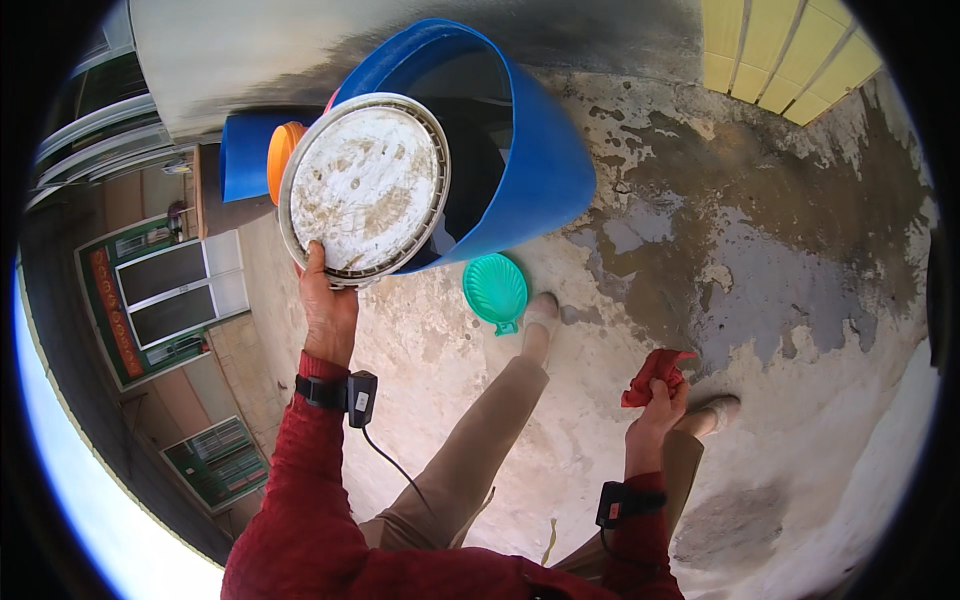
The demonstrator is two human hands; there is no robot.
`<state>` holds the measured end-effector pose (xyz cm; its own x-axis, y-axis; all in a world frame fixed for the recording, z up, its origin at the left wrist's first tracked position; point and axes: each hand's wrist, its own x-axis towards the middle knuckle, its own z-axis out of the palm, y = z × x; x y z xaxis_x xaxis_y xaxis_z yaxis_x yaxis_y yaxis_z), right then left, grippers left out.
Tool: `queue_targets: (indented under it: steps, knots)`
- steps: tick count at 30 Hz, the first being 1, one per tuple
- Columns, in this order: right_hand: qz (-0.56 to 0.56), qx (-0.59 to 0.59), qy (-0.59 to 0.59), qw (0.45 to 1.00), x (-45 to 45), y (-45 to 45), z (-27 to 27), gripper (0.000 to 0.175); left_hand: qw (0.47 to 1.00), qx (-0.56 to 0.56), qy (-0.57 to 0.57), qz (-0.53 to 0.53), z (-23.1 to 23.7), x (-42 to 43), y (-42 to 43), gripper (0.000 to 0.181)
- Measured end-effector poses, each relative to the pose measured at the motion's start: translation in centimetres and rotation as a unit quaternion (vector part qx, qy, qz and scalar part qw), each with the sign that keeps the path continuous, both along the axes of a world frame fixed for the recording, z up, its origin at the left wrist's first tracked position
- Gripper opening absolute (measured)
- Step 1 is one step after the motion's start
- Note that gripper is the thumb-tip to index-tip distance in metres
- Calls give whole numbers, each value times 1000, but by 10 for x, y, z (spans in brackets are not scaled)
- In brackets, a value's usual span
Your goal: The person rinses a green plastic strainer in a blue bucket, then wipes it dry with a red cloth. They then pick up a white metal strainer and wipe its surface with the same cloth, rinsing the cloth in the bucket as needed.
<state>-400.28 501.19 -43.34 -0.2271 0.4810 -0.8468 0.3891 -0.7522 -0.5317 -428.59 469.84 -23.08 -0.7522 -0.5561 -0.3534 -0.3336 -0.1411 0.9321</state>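
My left hand [327,311] grips the near rim of a round white lid [364,187], thumb on top. Brown dirt and scuffs mark the lid's face, and it is tilted up in front of a large blue plastic barrel [551,157], covering part of its mouth. Dark water [472,112] with reflections shows inside the barrel. Off to the right, my right hand [660,409] holds a crumpled red cloth [656,375] above the concrete floor, away from the barrel.
A green shell-shaped plastic scoop [495,291] lies on the floor between the barrel and my foot [541,311]. Behind the lid stand an orange container [283,157] and another blue container [244,157]. Wet patches [750,277] spread over the concrete at right. Yellow tiles [787,56] stand beyond.
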Motion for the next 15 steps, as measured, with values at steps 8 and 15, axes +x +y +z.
queue_targets:
  steps: [8, 15]
  knots:
    - [38, -15, 13, 999, 50, -14, 35, 31, 999, 41, -11, 19, -45, -32, -15, 40]
    - [14, -20, -45, 999, 69, -39, 102, 37, 987, 159, -23, -2, -86, -63, -7, 39]
